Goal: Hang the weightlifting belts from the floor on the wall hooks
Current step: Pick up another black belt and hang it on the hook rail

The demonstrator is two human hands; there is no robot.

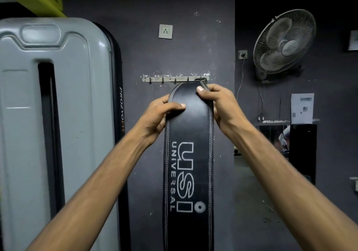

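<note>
Against the dark wall point(186, 47), left hand point(158, 115) and right hand point(219, 103) grip the belt point(188, 154).

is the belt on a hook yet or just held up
Cannot tell for sure. The belt hangs upright with its metal loop at the rightmost hook of the rack, both hands gripping it.

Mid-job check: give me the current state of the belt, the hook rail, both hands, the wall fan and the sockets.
belt: hanging vertically, top end at the rail, gripped by both hands.
hook rail: left hooks bare; the belt's loop meets its right end.
left hand: shut on the belt's left edge.
right hand: pinching the belt's top loop.
wall fan: blades look still.
white socket: nothing plugged in.
socket by fan: plug in.
</note>
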